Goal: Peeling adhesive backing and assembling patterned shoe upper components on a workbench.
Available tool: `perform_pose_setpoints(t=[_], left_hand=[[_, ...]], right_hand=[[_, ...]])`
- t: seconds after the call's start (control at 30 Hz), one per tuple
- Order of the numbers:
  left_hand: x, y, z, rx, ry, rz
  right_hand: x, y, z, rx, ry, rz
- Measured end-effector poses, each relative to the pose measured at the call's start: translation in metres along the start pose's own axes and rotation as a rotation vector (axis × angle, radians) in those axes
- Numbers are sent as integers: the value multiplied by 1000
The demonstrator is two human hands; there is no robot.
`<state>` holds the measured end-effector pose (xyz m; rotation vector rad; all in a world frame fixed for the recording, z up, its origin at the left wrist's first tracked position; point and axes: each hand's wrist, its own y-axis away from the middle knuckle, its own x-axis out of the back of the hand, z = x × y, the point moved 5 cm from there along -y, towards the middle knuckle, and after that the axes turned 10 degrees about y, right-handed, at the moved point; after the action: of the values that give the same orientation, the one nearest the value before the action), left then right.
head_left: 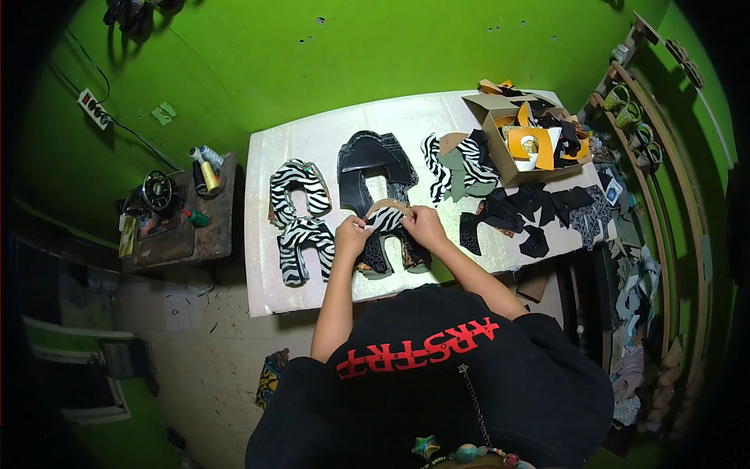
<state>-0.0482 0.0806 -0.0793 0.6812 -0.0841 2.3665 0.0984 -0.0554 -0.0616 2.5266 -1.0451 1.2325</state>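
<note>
Between my hands is a curved zebra-striped shoe upper piece with a tan edge along its top. My left hand pinches its left end, and my right hand grips its right end. Beneath it lies a stack of dark patterned U-shaped pieces, partly covered by the held piece. Just beyond are large black curved pieces. To the left, two stacks of zebra-striped U-shaped pieces, a far one and a near one, rest on the white table.
Zebra and grey-green pieces lie right of centre. Black scraps spread toward a cardboard box of offcuts. At left stands a sewing machine table with thread cones. A wooden rack holding sandals lines the right wall.
</note>
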Motion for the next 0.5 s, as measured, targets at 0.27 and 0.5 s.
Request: perform_pose_setpoints(t=[0.27, 0.5], left_hand=[[-5, 4, 8, 32, -99, 66], [-7, 8, 21, -43, -173, 112]], right_hand=[[-4, -3, 7, 11, 43, 90], [-6, -4, 11, -47, 21, 42]])
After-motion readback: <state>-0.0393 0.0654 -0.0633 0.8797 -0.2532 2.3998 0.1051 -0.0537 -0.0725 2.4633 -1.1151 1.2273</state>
